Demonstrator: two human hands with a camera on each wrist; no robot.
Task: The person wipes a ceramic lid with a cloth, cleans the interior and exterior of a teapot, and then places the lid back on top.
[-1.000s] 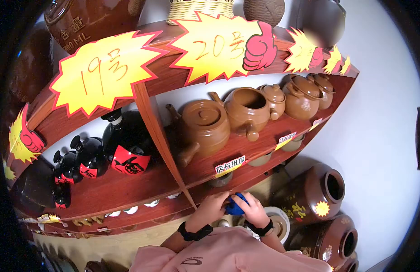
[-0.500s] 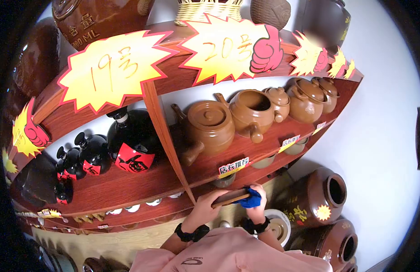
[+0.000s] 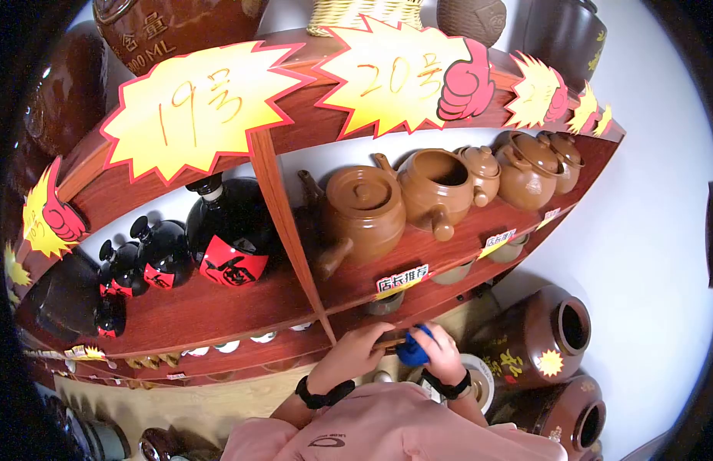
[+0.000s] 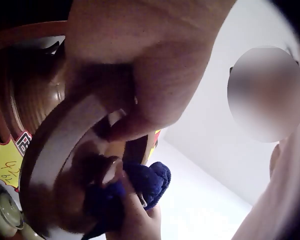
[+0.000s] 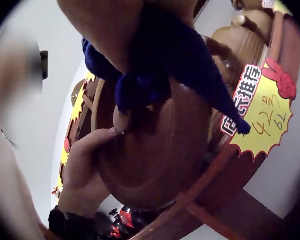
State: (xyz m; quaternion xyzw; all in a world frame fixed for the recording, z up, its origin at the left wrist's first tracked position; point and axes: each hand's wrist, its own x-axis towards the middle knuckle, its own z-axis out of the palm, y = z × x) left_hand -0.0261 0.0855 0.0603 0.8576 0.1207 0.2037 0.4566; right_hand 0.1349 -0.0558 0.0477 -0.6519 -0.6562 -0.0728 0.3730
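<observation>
Hands, two: left hand (image 3: 352, 357), fingers and thumb clamped on the rim of a round brown lid (image 5: 145, 175); right hand (image 3: 445, 359), closed on a bunched blue cloth (image 4: 147, 180) that lies against the lid's face beside its knob. Whether the right fingers also grip the knob, cannot tell. Lid: one, glossy, held up between the two hands, in front of the person's pink shirt (image 3: 395, 422) and near the shelf (image 3: 218, 326). Wristbands: black, one per wrist. Shelf: dark red wood, with an upright divider (image 3: 287, 223). Right of the divider: a lidded brown pot (image 3: 364, 215) with a side handle; beside it an open brown pot (image 3: 425, 203), also handled; then a small lidded pot (image 3: 479, 173) and two further lidded pots, the nearer (image 3: 525, 177) bulbous. Left of the divider: black bottles with red labels, the largest (image 3: 245, 211) next to the divider. Signs on the front edge: yellow starbursts, one marked 19 (image 3: 195, 107), one marked 20 (image 3: 379, 81). Floor, to the right: large brown jars, one (image 3: 518, 330) with a yellow star sticker.
</observation>
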